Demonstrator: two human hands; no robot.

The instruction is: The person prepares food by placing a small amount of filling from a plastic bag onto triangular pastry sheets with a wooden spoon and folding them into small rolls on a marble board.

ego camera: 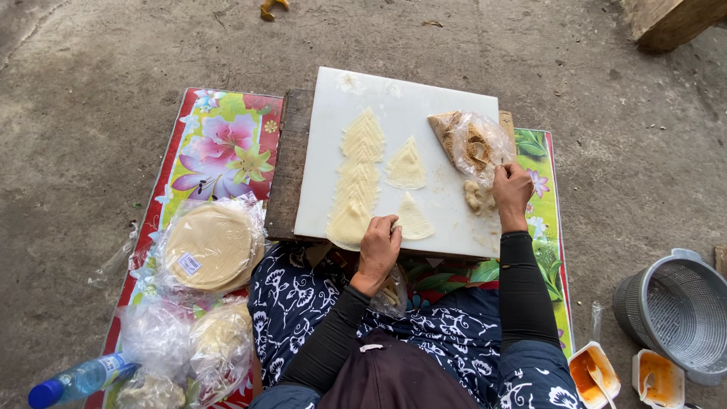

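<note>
One wrapper wedge (413, 220) beside left hand (379, 248)

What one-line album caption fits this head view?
Seated on a floral mat, left hand pressing a wrapper triangle on a white board, right hand spooning filling from a bag.

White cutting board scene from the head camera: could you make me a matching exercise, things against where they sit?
Things:
1. clear plastic bag of brown filling
2. blue-capped plastic bottle
3. grey plastic colander
4. row of overlapping pale dough triangles

Places:
A. bare ground, far right
B. white cutting board, left half
C. board's right edge, by the right hand
D. flowered mat, bottom left

Pairs: 1-C, 2-D, 3-A, 4-B
</note>
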